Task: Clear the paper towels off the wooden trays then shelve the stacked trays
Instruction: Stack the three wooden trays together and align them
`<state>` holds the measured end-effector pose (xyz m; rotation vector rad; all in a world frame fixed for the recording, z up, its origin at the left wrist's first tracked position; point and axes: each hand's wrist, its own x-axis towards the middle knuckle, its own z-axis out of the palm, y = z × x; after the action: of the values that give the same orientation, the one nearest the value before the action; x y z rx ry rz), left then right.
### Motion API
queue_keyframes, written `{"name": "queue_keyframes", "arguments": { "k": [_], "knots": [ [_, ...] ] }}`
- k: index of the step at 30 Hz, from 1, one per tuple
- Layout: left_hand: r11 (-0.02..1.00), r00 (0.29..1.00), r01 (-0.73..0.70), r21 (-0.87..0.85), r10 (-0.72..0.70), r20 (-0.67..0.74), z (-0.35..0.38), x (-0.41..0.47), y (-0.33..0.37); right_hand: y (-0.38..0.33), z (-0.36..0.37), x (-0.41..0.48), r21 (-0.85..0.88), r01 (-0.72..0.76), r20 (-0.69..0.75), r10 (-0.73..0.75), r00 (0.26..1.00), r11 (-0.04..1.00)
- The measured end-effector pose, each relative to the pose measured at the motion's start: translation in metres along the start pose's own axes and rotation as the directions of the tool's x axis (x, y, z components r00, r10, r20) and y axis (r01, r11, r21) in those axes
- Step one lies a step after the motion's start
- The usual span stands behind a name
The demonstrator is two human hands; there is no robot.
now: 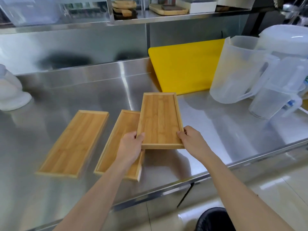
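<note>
The steel counter (83, 84) is seen bare of paper towels. A wooden tray (160, 120) is held above it, pinched at its near corners by the left hand (131, 145) and right hand (191, 140), long axis running away from the grip. The middle tray (118, 140) lies just below-left, nearer the left hand; the far-left tray (75, 142) lies beyond.

held tray (160, 119): honey-tan wood, lengthwise grain stripes | middle tray (121, 130): same tan | tray toward counter's left edge (75, 142): same tan, striped | counter (216, 127): shiny silver-grey steel | cutting board at back edge (186, 67): plain bright yellow | jugs at right edge (236, 70): frosted translucent white | bin on floor (215, 220): black
</note>
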<state>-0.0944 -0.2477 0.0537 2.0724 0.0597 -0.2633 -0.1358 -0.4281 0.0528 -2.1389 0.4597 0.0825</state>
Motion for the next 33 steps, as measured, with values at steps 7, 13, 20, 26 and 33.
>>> {"name": "queue_keyframes", "arguments": {
  "k": [7, 13, 20, 26, 33],
  "knots": [
    [0.946, 0.988, -0.152, 0.285, 0.150, 0.030, -0.062, 0.001, -0.057, -0.020, 0.085, -0.020, -0.057, 0.007, -0.044, -0.010, 0.999, 0.998],
    [0.900, 0.985, -0.172, 0.401, 0.163, 0.057, -0.085, 0.004, -0.095, -0.025, 0.132, -0.035, -0.284, 0.012, -0.067, -0.032, 0.997, 0.959],
    [0.732, 0.968, -0.231, 0.641, 0.241, 0.074, -0.088, 0.008, -0.114, -0.019, 0.158, -0.041, -0.352, -0.029, -0.105, -0.008, 0.994, 0.935],
    [0.790, 0.973, -0.222, 0.571, 0.213, 0.083, -0.093, 0.012, -0.125, -0.025, 0.165, -0.044, -0.313, -0.021, -0.123, -0.019, 0.992, 0.950],
    [0.929, 0.986, -0.162, 0.332, 0.145, 0.078, -0.102, 0.008, -0.129, -0.027, 0.167, -0.042, -0.359, -0.013, -0.108, -0.028, 0.994, 0.933]
  ]
}}
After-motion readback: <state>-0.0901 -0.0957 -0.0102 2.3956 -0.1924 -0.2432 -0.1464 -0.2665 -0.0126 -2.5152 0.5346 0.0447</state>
